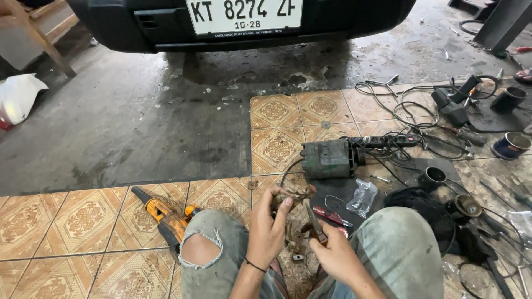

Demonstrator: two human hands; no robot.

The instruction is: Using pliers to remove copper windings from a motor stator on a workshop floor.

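Note:
My left hand grips a small brown, grimy wound part and holds it up between my knees. My right hand is closed on a pair of pliers whose metal jaws point up toward that part. A second tool with red handles lies on the floor just right of the pliers. My torn grey jeans frame both hands.
A green motor housing lies ahead on the tiles beside a power strip and tangled cables. An orange power drill lies at my left knee. Cans, a plastic bag and loose tools crowd the right. A car bumper looms ahead.

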